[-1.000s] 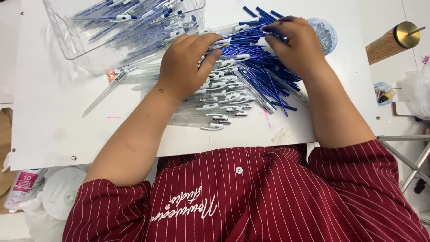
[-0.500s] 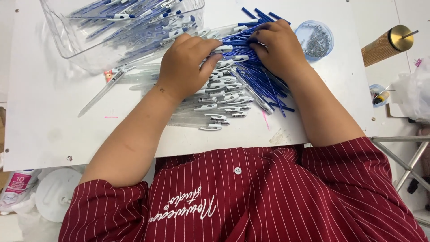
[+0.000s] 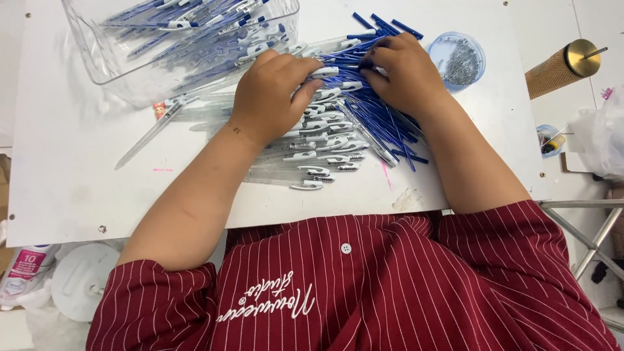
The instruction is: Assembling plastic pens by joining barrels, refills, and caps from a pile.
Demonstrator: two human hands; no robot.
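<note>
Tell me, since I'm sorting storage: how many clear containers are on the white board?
2: a large clear bin of pens at the top left, and a small round blue-tinted cup of springs beside the right hand. Others may lie outside view.

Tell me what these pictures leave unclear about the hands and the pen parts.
- Head view: the left hand and right hand cover the pile of blue refills and clear pen barrels; their grip is hidden.
- Clear plastic bin: cut off by the top edge.
- Round blue dish: its tiny metal contents are too small to identify.
</note>
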